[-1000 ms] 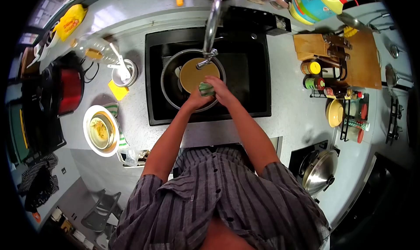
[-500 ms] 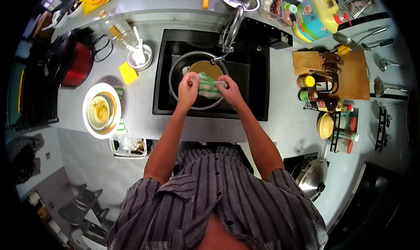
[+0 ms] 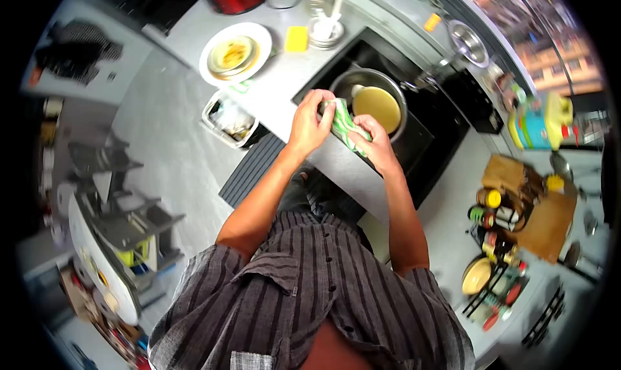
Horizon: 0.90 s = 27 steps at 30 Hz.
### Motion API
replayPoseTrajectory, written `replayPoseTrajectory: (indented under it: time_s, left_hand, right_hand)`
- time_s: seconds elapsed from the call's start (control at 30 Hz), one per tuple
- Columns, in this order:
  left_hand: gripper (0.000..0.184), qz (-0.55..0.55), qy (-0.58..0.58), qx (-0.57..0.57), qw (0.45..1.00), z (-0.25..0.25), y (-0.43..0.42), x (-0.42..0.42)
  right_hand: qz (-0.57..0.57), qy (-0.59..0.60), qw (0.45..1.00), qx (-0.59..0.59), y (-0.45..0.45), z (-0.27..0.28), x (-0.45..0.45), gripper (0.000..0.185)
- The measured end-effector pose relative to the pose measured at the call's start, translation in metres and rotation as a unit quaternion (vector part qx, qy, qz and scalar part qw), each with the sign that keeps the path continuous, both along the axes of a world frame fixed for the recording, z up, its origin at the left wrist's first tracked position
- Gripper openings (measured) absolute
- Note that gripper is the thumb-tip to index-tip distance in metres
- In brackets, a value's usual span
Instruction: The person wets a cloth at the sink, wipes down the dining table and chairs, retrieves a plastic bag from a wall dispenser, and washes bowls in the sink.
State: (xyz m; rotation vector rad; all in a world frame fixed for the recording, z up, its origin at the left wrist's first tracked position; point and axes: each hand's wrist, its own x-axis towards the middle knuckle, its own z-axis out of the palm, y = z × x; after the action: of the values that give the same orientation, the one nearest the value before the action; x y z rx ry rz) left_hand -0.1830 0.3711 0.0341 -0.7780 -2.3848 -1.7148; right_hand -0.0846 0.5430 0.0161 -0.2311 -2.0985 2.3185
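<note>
Kitchen: grey floor to my left, a pale table around the black sink, and a window beyond.
Cloth: I have the green-and-white cloth between both hands, bunched lengthwise over the sink's near edge, just beside the pot.
Left fingers: my left hand has its fingers narrowed on the cloth's upper end, thumb against it.
Right fingers: my right hand pinches the lower end, fingers curled over the fabric.
Pot: the metal pot sits in the sink with a round tan surface inside; liquid or solid, I cannot tell from here.
Handling: I judge this as cloth work, gathering or squeezing it with two hands. Whether it is wet, I cannot see.
Grip needs: a further squeeze or turn would call for firm hold at both ends, knuckles kept off the pot rim.
Table side: a yellow sponge or cloth lies between the white dish and the stacked small bowls.
Change: half a second ago the cloth was spread across the pot; now it is bunched nearer the sink's edge, and my view has swung round.
</note>
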Motion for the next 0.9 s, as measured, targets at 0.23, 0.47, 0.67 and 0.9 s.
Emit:
replayPoseTrajectory:
  time_s: [0.23, 0.47, 0.67, 0.9]
  left_hand:
    - [0.015, 0.104, -0.051, -0.031, 0.993, 0.062, -0.153, 0.069]
    - [0.015, 0.282, -0.058, -0.013, 0.958, 0.054, -0.302, 0.141]
    - [0.014, 0.435, -0.064, 0.053, 0.897, 0.050, -0.473, 0.208]
    - [0.012, 0.586, -0.017, 0.116, 0.802, 0.041, -0.672, 0.310]
  right_hand:
    - [0.293, 0.011, 0.955, 0.041, -0.107, 0.014, -0.020, 0.029]
    - [0.445, -0.035, 0.892, -0.065, -0.267, 0.021, -0.018, 0.030]
    - [0.543, -0.043, 0.836, -0.064, -0.457, 0.034, -0.009, 0.026]
    - [0.575, -0.023, 0.810, -0.115, -0.708, 0.038, 0.039, 0.031]
